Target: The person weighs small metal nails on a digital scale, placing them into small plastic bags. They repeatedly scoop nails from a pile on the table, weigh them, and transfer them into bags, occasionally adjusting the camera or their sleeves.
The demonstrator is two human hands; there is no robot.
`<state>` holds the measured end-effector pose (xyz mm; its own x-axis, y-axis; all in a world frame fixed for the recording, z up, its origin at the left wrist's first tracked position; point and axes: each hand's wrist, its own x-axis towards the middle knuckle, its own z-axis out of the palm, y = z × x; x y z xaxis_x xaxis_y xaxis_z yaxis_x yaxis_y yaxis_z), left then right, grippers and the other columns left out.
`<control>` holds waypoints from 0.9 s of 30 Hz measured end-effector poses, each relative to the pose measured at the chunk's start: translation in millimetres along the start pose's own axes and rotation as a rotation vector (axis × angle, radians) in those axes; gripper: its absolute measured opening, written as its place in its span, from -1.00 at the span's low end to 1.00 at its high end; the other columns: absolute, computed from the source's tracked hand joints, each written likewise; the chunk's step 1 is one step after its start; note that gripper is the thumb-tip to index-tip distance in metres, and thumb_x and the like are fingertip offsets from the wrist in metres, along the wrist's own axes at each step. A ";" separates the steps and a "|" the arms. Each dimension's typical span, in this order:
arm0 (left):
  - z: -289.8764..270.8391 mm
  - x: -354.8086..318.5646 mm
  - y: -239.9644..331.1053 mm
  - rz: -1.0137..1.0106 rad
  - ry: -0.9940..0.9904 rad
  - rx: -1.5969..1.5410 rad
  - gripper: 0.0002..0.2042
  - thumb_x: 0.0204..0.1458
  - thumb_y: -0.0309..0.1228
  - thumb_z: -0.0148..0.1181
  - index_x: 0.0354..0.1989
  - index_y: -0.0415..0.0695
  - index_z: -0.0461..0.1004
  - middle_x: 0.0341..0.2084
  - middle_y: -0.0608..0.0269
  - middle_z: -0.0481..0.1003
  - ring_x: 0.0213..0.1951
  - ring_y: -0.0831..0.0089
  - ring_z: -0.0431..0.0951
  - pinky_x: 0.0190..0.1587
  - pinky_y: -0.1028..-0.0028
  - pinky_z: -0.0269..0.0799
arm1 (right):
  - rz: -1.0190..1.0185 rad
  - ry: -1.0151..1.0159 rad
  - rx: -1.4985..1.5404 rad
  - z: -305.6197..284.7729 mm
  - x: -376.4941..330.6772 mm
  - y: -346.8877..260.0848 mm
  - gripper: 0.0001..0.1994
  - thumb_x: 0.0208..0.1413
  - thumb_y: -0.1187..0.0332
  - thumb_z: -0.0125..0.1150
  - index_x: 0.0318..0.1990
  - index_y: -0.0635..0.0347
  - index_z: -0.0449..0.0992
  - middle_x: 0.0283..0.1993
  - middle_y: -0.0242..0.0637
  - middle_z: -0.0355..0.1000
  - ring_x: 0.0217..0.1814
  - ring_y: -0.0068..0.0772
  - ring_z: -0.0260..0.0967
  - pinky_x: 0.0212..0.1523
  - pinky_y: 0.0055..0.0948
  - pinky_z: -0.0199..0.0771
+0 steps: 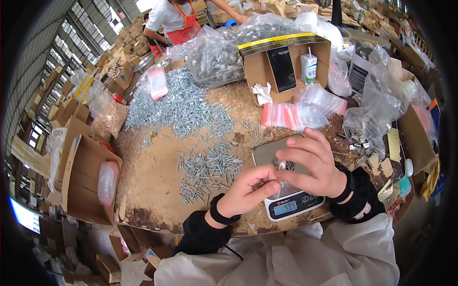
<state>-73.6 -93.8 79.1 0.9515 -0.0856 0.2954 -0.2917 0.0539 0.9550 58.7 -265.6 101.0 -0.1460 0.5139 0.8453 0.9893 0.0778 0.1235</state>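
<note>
My left hand (251, 188) pinches a small clear plastic bag (282, 166) between thumb and fingers. My right hand (315, 164) meets it from the other side, its thumb and a finger at the bag and its other fingers raised and spread. Most of the bag is hidden by the fingers, and its contents are hard to make out. Beneath both hands lies a flat digital scale (317, 202) with a lit display. To the left of the scale is a small pile of silver screws (205, 171); a much larger heap of screws (174, 107) spreads behind it.
Zip bags with red edges (281, 116) lie beyond the scale, before an open carton (257, 71) holding a phone (282, 70) and a drink carton (308, 66). Large bags of metal parts (217, 59) stand behind. Another box (88, 181) sits left. A person (176, 21) works across the table.
</note>
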 end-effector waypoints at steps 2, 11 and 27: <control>6.8 -0.5 9.8 -0.083 0.011 -0.111 -0.79 0.33 -0.37 0.09 -0.37 -0.18 0.37 -0.50 0.49 0.34 -0.44 0.70 0.29 -0.37 0.61 0.24 | -0.012 0.031 -0.015 -0.5 0.8 -0.7 -0.83 -0.07 0.32 0.32 -0.25 -0.06 0.57 0.07 -0.37 0.51 0.18 -0.25 0.41 0.29 -0.04 0.31; 12.8 -3.8 7.1 -0.064 0.093 -0.202 -0.78 0.31 -0.43 0.07 -0.43 -0.20 0.37 -0.54 0.48 0.33 -0.46 0.71 0.25 -0.39 0.60 0.20 | -0.059 -0.006 -0.014 -6.6 0.9 -6.3 -0.87 -0.04 0.37 0.29 -0.28 0.05 0.57 -0.07 -0.41 0.55 0.08 -0.28 0.47 0.26 -0.07 0.38; -10.2 7.2 12.7 -0.024 0.183 -0.140 -0.58 0.03 -0.46 0.33 0.07 -0.19 0.39 -0.15 0.32 0.45 -0.13 0.60 0.42 -0.09 0.54 0.33 | -0.007 -0.233 0.307 -4.2 5.5 -11.2 -0.87 -0.09 0.35 0.27 -0.33 0.06 0.57 -0.04 -0.38 0.51 0.24 -0.24 0.35 0.39 0.11 0.20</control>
<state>-69.5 -83.6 93.1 0.9634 0.0930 0.2513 -0.2650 0.1924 0.9449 46.8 -267.2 106.5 -0.1846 0.6903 0.6996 0.9467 0.3161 -0.0621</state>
